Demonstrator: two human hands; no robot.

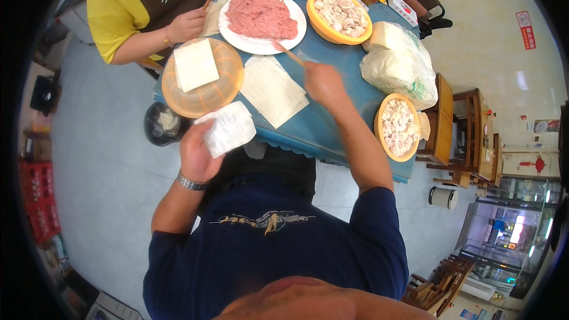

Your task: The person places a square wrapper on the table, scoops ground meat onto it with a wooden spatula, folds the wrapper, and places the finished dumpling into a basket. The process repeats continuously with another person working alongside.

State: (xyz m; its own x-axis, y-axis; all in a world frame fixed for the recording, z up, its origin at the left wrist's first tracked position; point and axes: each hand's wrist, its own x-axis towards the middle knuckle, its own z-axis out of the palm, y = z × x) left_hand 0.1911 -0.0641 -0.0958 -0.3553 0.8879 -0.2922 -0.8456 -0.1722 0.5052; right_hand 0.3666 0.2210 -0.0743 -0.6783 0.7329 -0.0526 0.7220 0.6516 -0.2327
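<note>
My left hand [198, 151] holds a white wonton wrapper [230, 130], maybe several in a stack, in front of the table's near edge. In my right hand [325, 83] is a thin wooden stick [291, 54]. The stick's far end touches the pink minced meat [262, 15] at the near rim of a white plate [226, 35]. Between my hands lie sheets of lined paper [272, 91]. Square wrappers [195, 64] rest on an orange round basket [226, 91], which looks upturned.
Two yellow bowls of folded wontons, one [366, 35] beyond the plate and another [378, 131] at the right edge, stand on the blue table [306, 129]. Bagged wrappers [400, 64] lie between them. A co-worker's hand [186, 26] grips a stick at left. Below sits a black bin [155, 131].
</note>
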